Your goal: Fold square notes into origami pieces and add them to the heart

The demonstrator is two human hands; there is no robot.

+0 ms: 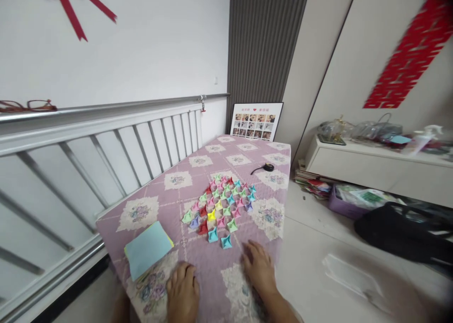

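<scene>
Already folded: many small paper pieces (226, 211), in pink, red, green, blue, yellow and violet, are standing in slanting rows across the middle of the desk (208, 272), so the folding is seemingly well advanced
Flat sheets (148, 248): these are lying stacked at the left side of the desk, pale blue on top with yellow peeking out at the edge, apparently unfolded and left over; their number is not showing
Left hand (183, 290): it is resting palm down near the sheets, fingers loosely curled, gripping nothing visible
Right hand (259, 265): it is lying palm down by the right edge, fingers slightly spread, pinching nothing visible
Obstacles: nothing seems to be blocking the hands, though the nearest blue pieces are standing close to the right fingertips and could be getting nudged
Black object (269, 167): it is lying beyond the rows, its thin tail pointing left
Railing (129, 156): it is running along the left side, with a photo board (255, 122) leaning behind the far end
Cabinet (375, 165): it is carrying a spray bottle (419, 141), while a black bag (392, 233) is lying below
</scene>
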